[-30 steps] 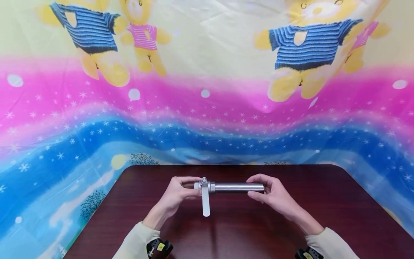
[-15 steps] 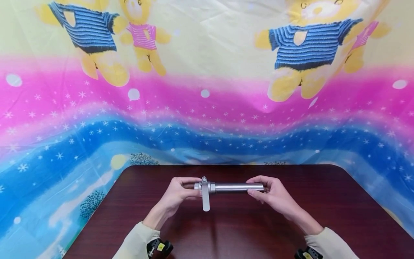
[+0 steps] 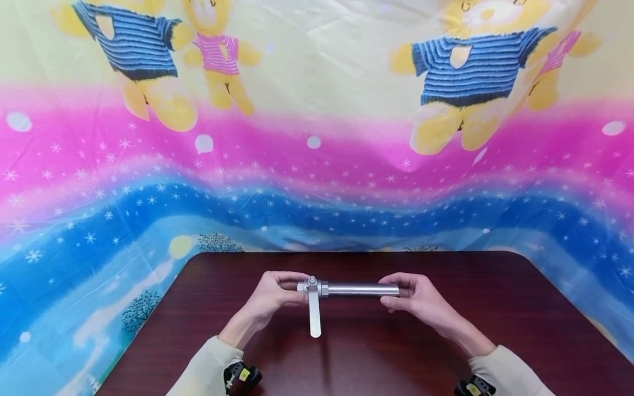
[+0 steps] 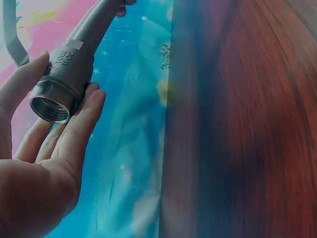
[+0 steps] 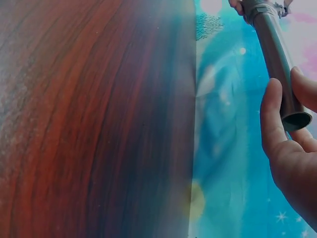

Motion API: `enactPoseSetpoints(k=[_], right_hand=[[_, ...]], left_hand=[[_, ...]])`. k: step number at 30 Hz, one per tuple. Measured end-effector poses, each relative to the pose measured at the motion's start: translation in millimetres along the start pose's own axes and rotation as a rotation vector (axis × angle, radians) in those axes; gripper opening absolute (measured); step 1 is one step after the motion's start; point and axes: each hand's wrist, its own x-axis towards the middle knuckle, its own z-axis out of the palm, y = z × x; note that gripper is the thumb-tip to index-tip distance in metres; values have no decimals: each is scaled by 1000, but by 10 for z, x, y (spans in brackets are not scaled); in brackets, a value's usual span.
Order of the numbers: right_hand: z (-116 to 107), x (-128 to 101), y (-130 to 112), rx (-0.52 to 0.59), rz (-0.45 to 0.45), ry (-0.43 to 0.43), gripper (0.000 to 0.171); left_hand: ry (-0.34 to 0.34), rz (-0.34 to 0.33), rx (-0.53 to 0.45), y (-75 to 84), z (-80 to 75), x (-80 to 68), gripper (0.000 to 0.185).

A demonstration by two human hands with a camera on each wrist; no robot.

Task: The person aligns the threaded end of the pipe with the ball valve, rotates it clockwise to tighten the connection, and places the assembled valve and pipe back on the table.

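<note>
A silver ball valve [image 3: 312, 291] and a smooth steel pipe [image 3: 361, 289] are joined end to end and held level above the table. The valve's flat lever handle [image 3: 315, 319] points toward the person. My left hand [image 3: 269, 297] pinches the valve at its left end, thumb on the near side and fingers on the far side. In the left wrist view, the valve's threaded opening [image 4: 52, 109] faces the camera. My right hand [image 3: 421, 297] holds the pipe's free end between thumb and fingers. Its hollow end [image 5: 297, 121] shows in the right wrist view.
Below the hands lies a dark red-brown table [image 3: 346, 352] with rounded far corners. A printed cloth [image 3: 317, 165] with bears and snowflakes hangs behind and beside it. Camera mounts [image 3: 241, 377] sit on both wrists over light sleeves [image 3: 208, 366].
The lever's tip rose a little, then dropped lower, as the valve and pipe rolled. The pipe's free end has shifted slightly left and down. My right thumb has moved lower; the left hand stays nearly still.
</note>
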Motion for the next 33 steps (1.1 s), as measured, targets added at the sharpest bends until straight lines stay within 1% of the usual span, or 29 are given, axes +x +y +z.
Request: enactPoseSetpoints(k=[5, 9, 12, 16, 22, 27, 30, 33], right_hand=[[-15, 28, 81, 37, -3, -23, 47], [-10, 46, 137, -19, 1, -2, 44], [-2, 68, 183, -73, -2, 17, 42], [14, 113, 229, -88, 6, 19, 44], [56, 189, 290, -125, 46, 14, 45], [96, 251, 355, -153, 61, -1, 43], [117, 287, 390, -158, 67, -5, 43], [132, 315, 421, -192, 66, 4, 41]], left_hand=[[-9, -2, 11, -67, -48, 2, 46], [-11, -6, 34, -106, -74, 13, 46], [-5, -11, 75, -142, -93, 21, 47], [5, -24, 139, -198, -121, 30, 49], [10, -39, 219, -287, -161, 31, 48], [21, -55, 305, -320, -185, 31, 48], [34, -43, 388, -326, -196, 25, 49], [36, -20, 469, -337, -204, 24, 48]])
